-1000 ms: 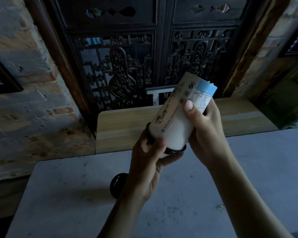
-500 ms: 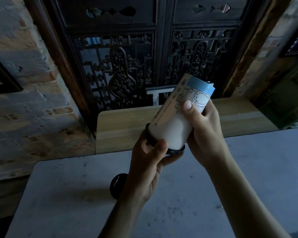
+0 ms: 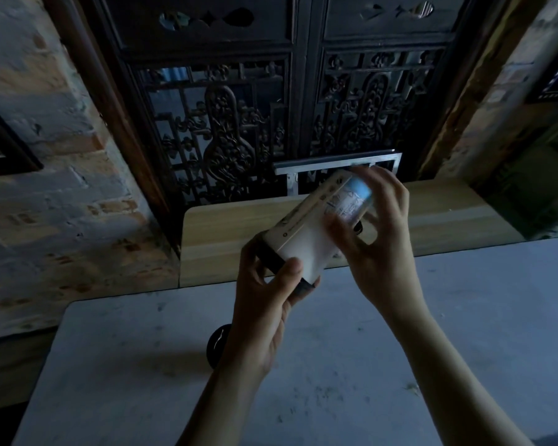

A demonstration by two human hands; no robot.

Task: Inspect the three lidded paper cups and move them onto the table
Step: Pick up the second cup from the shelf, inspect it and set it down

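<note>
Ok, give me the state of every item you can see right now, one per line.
Paper cup: lidded, tilted on its side in the air, held at both ends.
Black lid: on the cup, facing the person.
Left hand: gripping the lid end.
Right hand: blurred, around the base end.
Second black-lidded cup: on the grey table, mostly hidden by the left wrist.

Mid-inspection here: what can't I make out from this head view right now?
- Printing on the paper cup: motion-blurred at the blue end, too small to read.
- Its black lid: largely covered by the left hand.
- Right hand: blurred, so its grip is unclear.
- Dark round object on the grey table: half hidden behind the left wrist.
- A third cup: none visible.
</note>
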